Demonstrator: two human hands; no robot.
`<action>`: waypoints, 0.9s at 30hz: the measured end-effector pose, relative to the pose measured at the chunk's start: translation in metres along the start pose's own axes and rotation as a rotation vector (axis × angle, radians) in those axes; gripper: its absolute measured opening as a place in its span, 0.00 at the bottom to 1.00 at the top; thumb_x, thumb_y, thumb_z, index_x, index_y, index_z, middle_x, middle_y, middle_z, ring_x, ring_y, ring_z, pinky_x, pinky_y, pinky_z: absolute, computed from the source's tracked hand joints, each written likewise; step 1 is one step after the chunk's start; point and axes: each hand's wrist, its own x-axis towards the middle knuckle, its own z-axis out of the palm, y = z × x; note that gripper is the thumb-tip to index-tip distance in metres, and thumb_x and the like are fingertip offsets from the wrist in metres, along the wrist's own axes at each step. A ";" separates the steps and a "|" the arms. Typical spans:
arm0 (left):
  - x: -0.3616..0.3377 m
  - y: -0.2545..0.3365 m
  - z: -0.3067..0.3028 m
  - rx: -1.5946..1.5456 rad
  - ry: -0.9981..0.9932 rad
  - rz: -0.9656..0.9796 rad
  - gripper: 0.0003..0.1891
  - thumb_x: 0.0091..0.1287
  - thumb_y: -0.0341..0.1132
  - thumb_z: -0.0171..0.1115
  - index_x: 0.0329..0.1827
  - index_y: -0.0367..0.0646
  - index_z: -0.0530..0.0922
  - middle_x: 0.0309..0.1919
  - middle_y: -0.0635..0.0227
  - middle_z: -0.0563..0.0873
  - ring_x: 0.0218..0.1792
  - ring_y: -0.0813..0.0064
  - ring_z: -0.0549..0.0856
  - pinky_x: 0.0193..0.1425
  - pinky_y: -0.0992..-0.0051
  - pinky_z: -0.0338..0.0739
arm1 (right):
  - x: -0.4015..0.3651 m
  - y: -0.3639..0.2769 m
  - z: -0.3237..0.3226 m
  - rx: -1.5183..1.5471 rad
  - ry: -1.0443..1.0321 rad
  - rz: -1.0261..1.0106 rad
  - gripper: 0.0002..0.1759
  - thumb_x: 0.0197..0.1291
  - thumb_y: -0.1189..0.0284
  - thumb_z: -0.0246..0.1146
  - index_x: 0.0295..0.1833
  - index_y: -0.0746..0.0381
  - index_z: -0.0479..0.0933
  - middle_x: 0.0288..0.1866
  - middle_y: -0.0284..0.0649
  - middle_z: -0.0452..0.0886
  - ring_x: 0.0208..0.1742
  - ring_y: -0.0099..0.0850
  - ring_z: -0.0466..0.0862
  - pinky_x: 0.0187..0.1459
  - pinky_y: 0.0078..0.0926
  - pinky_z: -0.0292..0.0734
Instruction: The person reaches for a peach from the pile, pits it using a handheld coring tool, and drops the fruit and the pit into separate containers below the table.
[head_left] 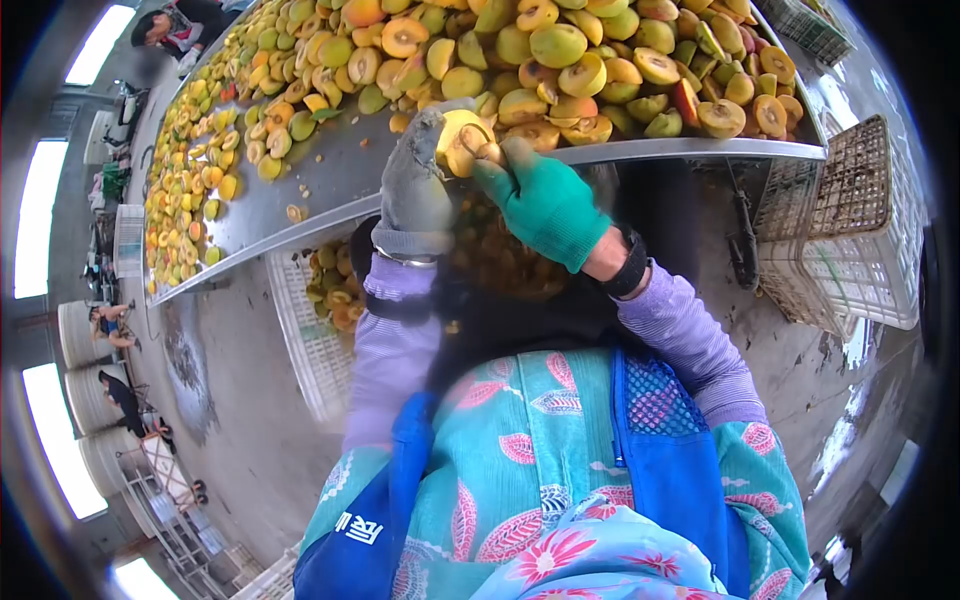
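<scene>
My left hand (413, 185), in a dirty grey glove, grips a yellow peach half (457, 135) with its cut face turned toward my right hand. My right hand (548, 203) wears a green glove, its thumb and fingers pinched at the fruit. Between them is what looks like a small loop-ended tool (489, 151), with a thin curved loop against the flesh and a brown end; the fingers partly hide it. Both hands are over the near edge of a metal table (345, 185), close to a heap of peach halves (560, 75).
Below the table edge, a white crate (305, 335) stands beside more cut fruit (335, 285). Stacked plastic crates (840, 225) stand on the floor at right. Another person (170, 30) is at the table's far left end; other people and large pale tubs (90, 400) are further left.
</scene>
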 end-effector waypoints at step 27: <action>-0.015 0.005 0.008 0.054 0.148 -0.268 0.11 0.68 0.37 0.62 0.38 0.37 0.83 0.28 0.69 0.85 0.26 0.81 0.80 0.31 0.81 0.75 | -0.032 -0.017 0.039 0.949 -0.278 0.489 0.28 0.69 0.47 0.49 0.38 0.64 0.73 0.20 0.34 0.73 0.17 0.26 0.73 0.21 0.25 0.71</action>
